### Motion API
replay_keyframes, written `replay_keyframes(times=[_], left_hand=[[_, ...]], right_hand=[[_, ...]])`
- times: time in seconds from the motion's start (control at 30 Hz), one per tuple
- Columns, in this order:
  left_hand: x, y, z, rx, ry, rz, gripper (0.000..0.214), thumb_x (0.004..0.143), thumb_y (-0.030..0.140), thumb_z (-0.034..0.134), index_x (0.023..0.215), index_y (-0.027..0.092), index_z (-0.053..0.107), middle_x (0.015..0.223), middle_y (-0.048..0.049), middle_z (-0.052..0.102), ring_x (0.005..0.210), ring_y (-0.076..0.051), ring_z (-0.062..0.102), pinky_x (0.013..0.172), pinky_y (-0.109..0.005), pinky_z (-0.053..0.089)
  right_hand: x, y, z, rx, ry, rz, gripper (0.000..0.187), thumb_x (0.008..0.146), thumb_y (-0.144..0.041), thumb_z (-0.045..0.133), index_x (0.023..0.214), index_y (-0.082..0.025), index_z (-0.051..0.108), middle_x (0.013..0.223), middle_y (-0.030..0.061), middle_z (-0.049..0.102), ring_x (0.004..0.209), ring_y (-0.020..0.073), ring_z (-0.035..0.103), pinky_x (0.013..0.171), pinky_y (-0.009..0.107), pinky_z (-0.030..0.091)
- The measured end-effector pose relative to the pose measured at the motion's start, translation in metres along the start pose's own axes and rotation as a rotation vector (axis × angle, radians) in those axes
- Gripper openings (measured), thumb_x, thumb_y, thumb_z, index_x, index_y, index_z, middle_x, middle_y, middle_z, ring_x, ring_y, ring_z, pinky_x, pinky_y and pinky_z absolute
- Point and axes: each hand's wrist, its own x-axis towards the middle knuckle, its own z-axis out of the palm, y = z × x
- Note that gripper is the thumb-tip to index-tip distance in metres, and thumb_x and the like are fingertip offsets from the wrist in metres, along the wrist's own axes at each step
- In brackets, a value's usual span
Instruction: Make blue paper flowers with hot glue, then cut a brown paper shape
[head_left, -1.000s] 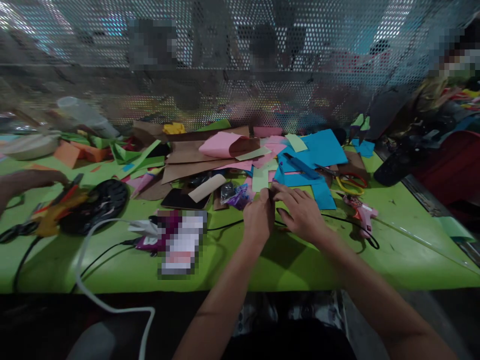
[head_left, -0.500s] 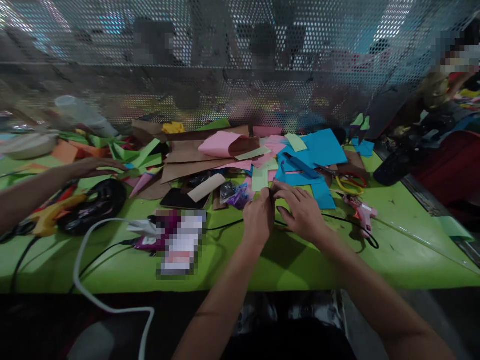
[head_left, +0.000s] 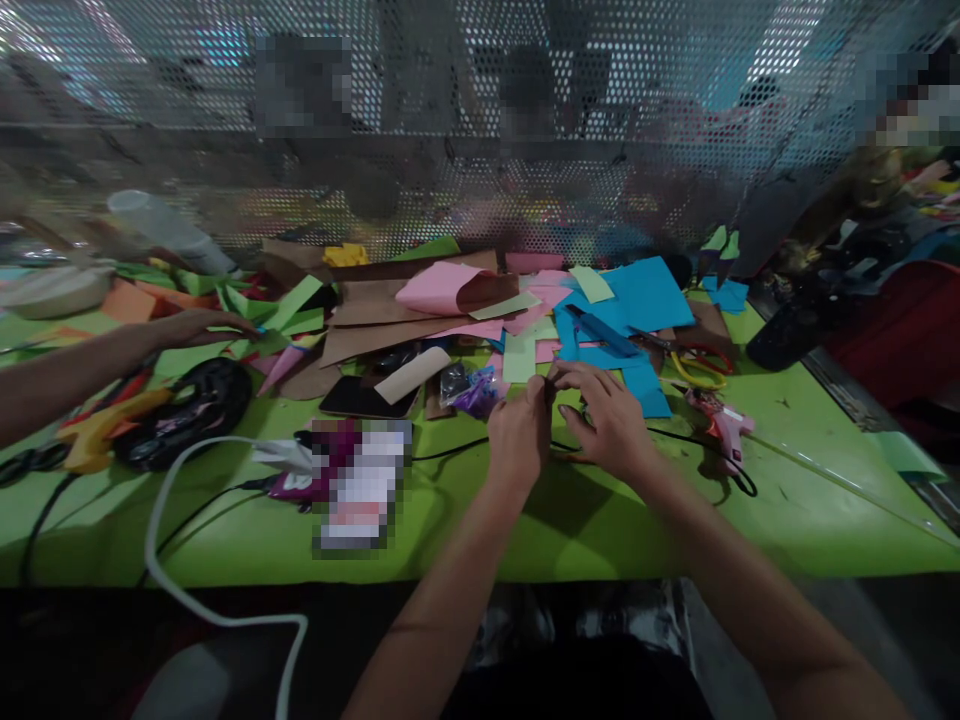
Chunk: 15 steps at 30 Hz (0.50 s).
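Hands: your left hand [head_left: 517, 435] and right hand [head_left: 609, 425] met fingertip to fingertip low over the table [head_left: 600, 530], both pinching a scrap [head_left: 550, 384] too small to identify | Progress: cut blue paper [head_left: 649, 295] lay piled behind; scissors [head_left: 701, 365] and glue gun [head_left: 724, 425] lay untouched at your right, so gluing looked undone.

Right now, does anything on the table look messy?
Yes: blue, pink, brown and green paper sheets lie heaped crookedly at the back of the green table; a pink glue gun lies tipped near the right hand.
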Motion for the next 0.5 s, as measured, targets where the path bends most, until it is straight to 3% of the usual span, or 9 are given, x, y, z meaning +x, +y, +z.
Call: replay_keyframes(times=[0.27, 0.5], left_hand=[[-0.0011, 0.0003, 0.0013, -0.041, 0.017, 0.011, 0.023, 0.108, 0.032, 0.033, 0.114, 0.021, 0.052, 0.092, -0.0082, 0.077, 0.089, -0.021, 0.074, 0.075, -0.03, 0.042], [-0.0018, 0.0019, 0.0005, -0.02, 0.014, 0.013, 0.022, 0.107, 0.026, 0.034, 0.114, 0.019, 0.053, 0.089, -0.0095, 0.076, 0.088, -0.024, 0.074, 0.078, -0.032, 0.044]], right_hand=[[0.0013, 0.0014, -0.0031, 0.161, 0.023, 0.118, 0.024, 0.091, -0.014, 0.055, 0.112, -0.024, 0.057, 0.126, 0.0123, 0.069, 0.117, 0.0288, 0.063, 0.082, 0.041, 0.055], [0.0024, 0.0033, -0.0051, 0.313, 0.075, 0.215, 0.02, 0.091, -0.015, 0.057, 0.108, -0.023, 0.059, 0.122, 0.0091, 0.07, 0.088, 0.0204, 0.065, 0.068, 0.034, 0.05]])
